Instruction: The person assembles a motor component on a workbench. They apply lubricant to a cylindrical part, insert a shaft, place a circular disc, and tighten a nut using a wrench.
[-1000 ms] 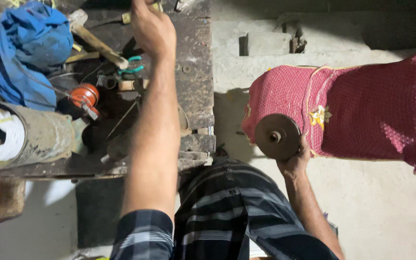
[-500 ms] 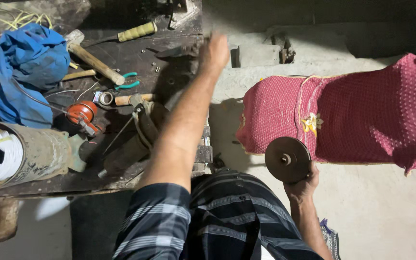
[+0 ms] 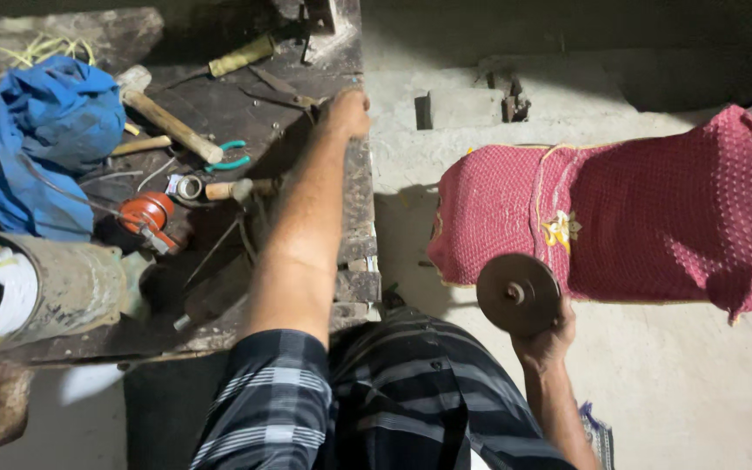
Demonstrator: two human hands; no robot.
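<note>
My right hand (image 3: 547, 338) grips a round, rusty brown metal disc (image 3: 516, 292) by its lower edge and holds it up in front of a red knitted cover (image 3: 646, 218) draped over a bulky object. My left hand (image 3: 346, 113) reaches out over the right edge of a dark, cluttered workbench (image 3: 354, 226). Its fingers are curled into a fist, and I see nothing in them. A flat metal tool (image 3: 285, 87) lies just left of that hand.
On the bench lie a blue cloth (image 3: 41, 148), a wooden-handled hammer (image 3: 167, 122), teal-handled pliers (image 3: 230, 157), a small orange-red tool (image 3: 145, 211) and a large metal cylinder (image 3: 63, 287). A concrete floor (image 3: 707, 383) with a block (image 3: 459, 106) lies to the right.
My left hand has drawn back from the far middle of the bench to its right edge. The right hand has kept hold of the disc, which now sits slightly lower against the red cover.
</note>
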